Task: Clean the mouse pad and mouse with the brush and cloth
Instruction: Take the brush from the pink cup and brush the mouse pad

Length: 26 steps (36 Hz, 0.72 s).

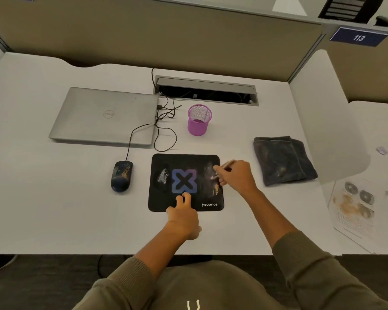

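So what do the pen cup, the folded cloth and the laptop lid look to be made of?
Pen cup: purple wire mesh, probably painted metal; you can see through its wall. Cloth: dark grey, soft and napped, likely microfibre or terry, stained in patches. Laptop lid: matte silver, metal or metal-look plastic, hard to tell.

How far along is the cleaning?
Early. Right hand holds the brush on the pad; left hand presses it flat. White and orange smears remain. Mouse is dirty, cloth lies unused.
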Tool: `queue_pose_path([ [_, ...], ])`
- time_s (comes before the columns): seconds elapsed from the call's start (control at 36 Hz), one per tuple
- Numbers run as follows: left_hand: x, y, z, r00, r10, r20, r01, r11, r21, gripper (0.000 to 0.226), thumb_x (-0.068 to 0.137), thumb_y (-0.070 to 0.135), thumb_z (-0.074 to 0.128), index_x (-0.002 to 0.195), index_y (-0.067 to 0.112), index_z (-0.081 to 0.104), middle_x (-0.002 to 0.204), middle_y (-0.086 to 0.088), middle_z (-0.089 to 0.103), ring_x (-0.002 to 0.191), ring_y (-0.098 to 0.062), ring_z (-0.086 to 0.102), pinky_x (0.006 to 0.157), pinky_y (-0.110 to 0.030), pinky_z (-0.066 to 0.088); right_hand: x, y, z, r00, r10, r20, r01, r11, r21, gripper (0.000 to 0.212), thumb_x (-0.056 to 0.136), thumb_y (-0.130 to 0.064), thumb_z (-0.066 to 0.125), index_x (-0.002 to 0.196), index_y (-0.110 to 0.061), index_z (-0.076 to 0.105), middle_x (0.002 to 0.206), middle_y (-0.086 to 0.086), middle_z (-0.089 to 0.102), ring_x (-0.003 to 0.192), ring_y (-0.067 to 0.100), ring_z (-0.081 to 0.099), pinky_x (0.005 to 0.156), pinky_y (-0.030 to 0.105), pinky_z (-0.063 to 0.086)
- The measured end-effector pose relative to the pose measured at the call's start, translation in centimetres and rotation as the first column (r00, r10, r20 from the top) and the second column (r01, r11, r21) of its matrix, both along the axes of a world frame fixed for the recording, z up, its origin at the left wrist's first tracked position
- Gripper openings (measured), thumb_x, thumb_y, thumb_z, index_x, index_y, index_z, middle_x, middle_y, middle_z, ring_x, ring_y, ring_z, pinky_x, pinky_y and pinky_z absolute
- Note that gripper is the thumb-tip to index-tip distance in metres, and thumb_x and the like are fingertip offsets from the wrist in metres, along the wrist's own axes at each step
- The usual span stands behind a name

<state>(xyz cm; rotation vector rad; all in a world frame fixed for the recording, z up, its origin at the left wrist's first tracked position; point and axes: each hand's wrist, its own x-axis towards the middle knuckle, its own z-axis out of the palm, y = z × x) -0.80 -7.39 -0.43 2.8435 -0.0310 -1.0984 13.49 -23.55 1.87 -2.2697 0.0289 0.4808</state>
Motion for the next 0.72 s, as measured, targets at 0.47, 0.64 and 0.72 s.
queue_pose_path([
  [0.47,-0.1,-0.3,-0.1,1.0,0.002,0.003,-0.002,1.0,0.011,0.054,0.099,0.059,0.063,0.131,0.016,0.067,0.174,-0.015,0.002,0.158,-0.043,0.014,0.116,-0.055,0.041,-3.2,-3.9,-2.0,0.997,-0.018,0.079,0.022,0.998,-0.051,0.029,0.092,-0.045,0.076,0.091,-0.016,0.08,0.076,-0.004,0.077,0.067,0.011,0.075,0.071,0.02,0.061],
  [0.64,-0.2,-0.4,0.0,1.0,-0.009,0.007,0.008,1.0,0.027,0.055,0.098,0.059,0.063,0.133,0.016,0.067,0.174,-0.016,0.002,0.157,-0.043,0.015,0.116,-0.055,0.042,-3.4,-1.2,-1.6,0.995,0.0,0.097,-0.005,0.999,0.05,0.027,0.094,-0.04,0.076,0.106,-0.016,0.08,0.09,-0.004,0.077,0.078,0.013,0.075,0.071,0.015,0.06],
  [0.72,-0.2,-0.3,0.1,1.0,-0.007,0.008,0.006,1.0,0.025,0.054,0.098,0.059,0.064,0.132,0.016,0.067,0.174,-0.015,0.003,0.157,-0.043,0.015,0.117,-0.055,0.041,-4.1,-1.6,-2.0,0.996,0.047,0.08,-0.049,0.999,0.017,0.029,0.095,-0.038,0.074,0.107,-0.012,0.08,0.092,0.002,0.078,0.079,0.018,0.075,0.077,0.025,0.064],
])
